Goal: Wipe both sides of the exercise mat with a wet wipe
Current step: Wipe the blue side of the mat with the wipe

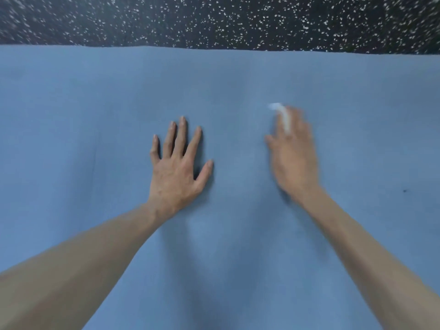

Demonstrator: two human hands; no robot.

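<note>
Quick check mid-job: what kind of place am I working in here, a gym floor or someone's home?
Probably a gym or workout room, though little shows. The blue exercise mat lies on black floor flecked with white, like rubber gym flooring. The left hand rests flat on the mat; the blurred right hand holds a wet wipe.

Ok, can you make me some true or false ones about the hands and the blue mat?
1. The left hand lies flat on the blue mat with its fingers spread. True.
2. The white wipe is at the left hand. False: it is at the right hand.
3. The mat is rolled up. False: it lies spread out flat.
4. The floor beyond the mat is dark with white speckles. True.
5. The right hand looks blurred. True.
</note>
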